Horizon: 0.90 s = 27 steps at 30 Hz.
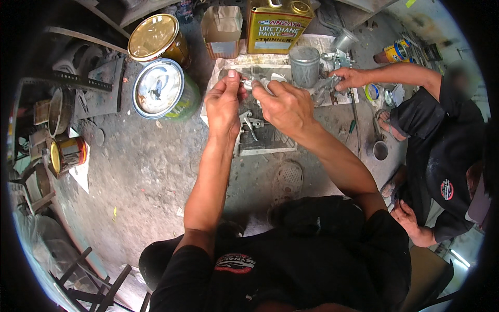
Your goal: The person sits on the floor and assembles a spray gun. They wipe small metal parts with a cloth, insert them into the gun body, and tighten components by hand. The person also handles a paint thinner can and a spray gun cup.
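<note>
Head view, hands: holding together at upper centre of the frame, left hand (pixel 224 101) pinching one end of a small grey metal part (pixel 253 83) between thumb and fingertips, right hand (pixel 283 106) closing on its other end with a scrap of pale rag (pixel 270 80).
Head view, held part: hanging above the sheet of grey-stained newspaper (pixel 270 143), touching nothing but the two hands; exact shape too small to tell.
Head view, step in hand: seemingly wiping or cleaning a dismantled fitting, judging by the rag pressed against it.
Head view, next move: probably calling for a firm left pinch while turning the rag round the part, then a free spot on the paper for setting it down.
Head view, on the paper: lying just below the hands, a bent grey metal trigger-like piece (pixel 250 124).
Head view, upper edge: standing there, a tall yellow rectangular tin can (pixel 278 26), an open brown cardboard box (pixel 222 28), a grey cylindrical metal cup (pixel 304 65).
Head view, upper left: lying tilted, a round gold-lidded paint can (pixel 156 39) and a round silver-lidded green can (pixel 162 89), side by side.
Head view, right side: reaching in, another person's hand (pixel 351 78) gripping grey spray-gun hardware beside the cup.
</note>
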Available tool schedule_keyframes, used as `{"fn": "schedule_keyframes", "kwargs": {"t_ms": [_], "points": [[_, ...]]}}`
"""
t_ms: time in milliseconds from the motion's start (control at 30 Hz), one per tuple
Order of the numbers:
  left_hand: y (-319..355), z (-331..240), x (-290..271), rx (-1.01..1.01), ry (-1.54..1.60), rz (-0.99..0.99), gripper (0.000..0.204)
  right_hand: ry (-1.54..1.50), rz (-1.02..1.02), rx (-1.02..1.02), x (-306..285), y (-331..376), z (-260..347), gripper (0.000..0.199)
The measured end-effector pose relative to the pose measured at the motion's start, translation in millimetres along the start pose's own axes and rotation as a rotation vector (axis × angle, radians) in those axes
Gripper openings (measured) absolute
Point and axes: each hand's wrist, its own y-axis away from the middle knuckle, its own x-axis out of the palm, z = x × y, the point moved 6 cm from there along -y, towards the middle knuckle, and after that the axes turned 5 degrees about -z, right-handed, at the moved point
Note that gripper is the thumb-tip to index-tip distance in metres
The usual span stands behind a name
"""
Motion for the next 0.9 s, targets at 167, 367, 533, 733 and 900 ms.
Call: {"fn": "schedule_keyframes", "kwargs": {"t_ms": [167,367,533,733,900], "points": [[4.8,-2.4,-2.4,0.13,-0.153,0.011,0.027,-0.049,0.018,0.023,9.0,4.1,-1.3,0.02],[-1.2,-19.9,5.9,0.072,-0.136,0.291,0.023,-1.33,0.304,0.795,58.3,23.9,-31.4,0.006],[-58.2,-23.9,-42.8,0.016,0.104,0.181,0.021,-1.592,0.744,0.574,33.7,30.4,-15.9,0.007],[-14.8,-15.0,-9.2,-0.259,0.286,0.234,0.028,-1.425,0.323,0.875,25.8,8.1,-55.7,0.01],[-6.4,2.9,0.5,-0.289,0.311,0.196,0.033,-1.526,0.34,0.896,33.0,23.5,-45.3,0.011]]}}
